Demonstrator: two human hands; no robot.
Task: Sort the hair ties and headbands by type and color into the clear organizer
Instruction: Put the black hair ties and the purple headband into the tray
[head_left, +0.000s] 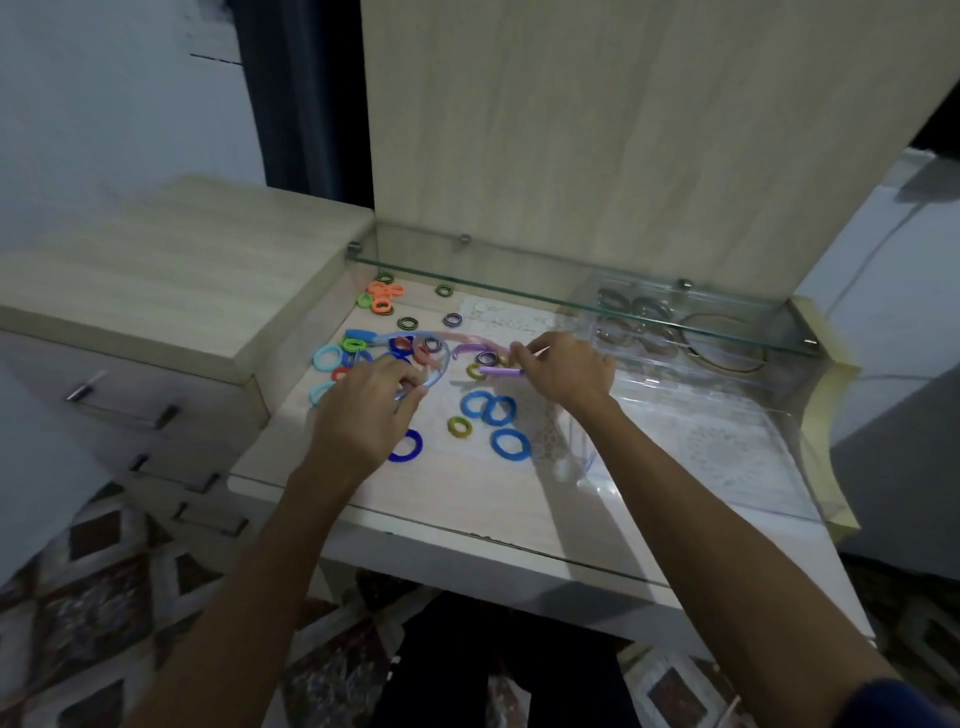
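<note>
Head view: the sorting is judged to be at an early stage. The clear organizer (691, 358) stands at the right of the glass-topped table (467, 499), partly under a glass shelf (519, 280); a few dark rings and one thin hoop are seen through its walls, though their kind and compartments cannot be told. Most pieces are still loose on the table, well apart from the organizer. Three blue hair ties (493, 410) are counted near the middle, with one dark blue tie (408, 447) and one yellow-green tie (460, 427) beside them. An orange cluster (384, 297) of about four lies at the back left, and two light cyan ties (327, 358) lie at the far left; the striped dark ties number roughly six, the count being unsure where they overlap. Two headbands are visible. The light blue headband (436, 358) is gripped at its near end by the curled fingers of the left hand (369, 410). The purple headband (501, 372) is pinched at one end by the right hand (563, 371).
</note>
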